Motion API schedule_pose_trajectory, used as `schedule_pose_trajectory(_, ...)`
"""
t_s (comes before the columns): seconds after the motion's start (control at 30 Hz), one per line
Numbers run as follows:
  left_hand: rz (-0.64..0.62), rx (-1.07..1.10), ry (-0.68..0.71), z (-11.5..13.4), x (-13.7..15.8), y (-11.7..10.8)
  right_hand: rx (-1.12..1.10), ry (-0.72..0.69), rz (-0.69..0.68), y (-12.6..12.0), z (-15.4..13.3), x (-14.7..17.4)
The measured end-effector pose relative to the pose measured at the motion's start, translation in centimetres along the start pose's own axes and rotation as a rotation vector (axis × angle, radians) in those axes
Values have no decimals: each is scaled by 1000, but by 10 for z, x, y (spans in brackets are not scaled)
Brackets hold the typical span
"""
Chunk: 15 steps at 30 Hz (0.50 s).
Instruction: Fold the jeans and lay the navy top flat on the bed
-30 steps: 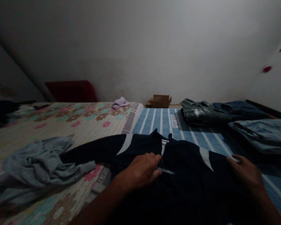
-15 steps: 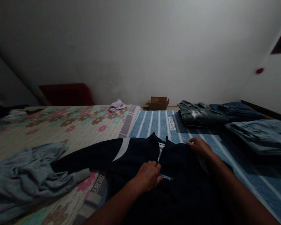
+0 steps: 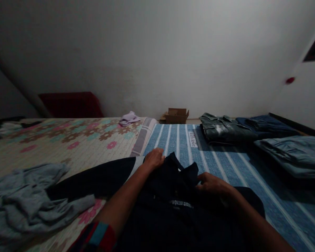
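A dark navy jacket with a stand-up collar, a pale shoulder stripe and white lettering on the chest lies spread across the bed. My left hand grips its shoulder beside the pale stripe, fingers curled over the far edge. At the other side of the collar, my right hand pinches the cloth between thumb and fingers. The jacket's left-hand sleeve stretches out towards a crumpled grey garment and lies partly against it. Dark cloth and dim light hide the jacket's lower part.
Blue striped bedding lies under the jacket, and a floral cover is on the left. Folded dark green clothing, dark blue jeans and light blue jeans stand at right. A cardboard box and a lilac cloth sit near the wall.
My left hand has moved from the zip on the chest up to the left shoulder. My right hand has shifted inwards to the collar, and the collar has folded closer together over the zip opening.
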<state>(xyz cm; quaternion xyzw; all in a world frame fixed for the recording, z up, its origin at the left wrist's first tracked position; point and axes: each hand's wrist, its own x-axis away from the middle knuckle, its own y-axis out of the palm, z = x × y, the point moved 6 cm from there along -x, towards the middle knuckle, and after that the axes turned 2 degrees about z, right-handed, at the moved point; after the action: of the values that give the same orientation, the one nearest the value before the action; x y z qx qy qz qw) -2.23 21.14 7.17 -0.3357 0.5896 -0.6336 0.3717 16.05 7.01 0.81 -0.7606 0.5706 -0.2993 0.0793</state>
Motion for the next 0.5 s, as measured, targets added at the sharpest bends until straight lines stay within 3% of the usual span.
schedule_pose_trajectory(0.17,-152,44,10,-10,-36,31,-118,-83,-49,12,-7,3)
schedule_pose_trajectory(0.33,-292,134,38,-10,-49,44,-148,-157,-59,16,-18,8)
schedule_pose_trajectory(0.5,-340,279,39,-6,-40,38,-87,-23,9,18,-12,5)
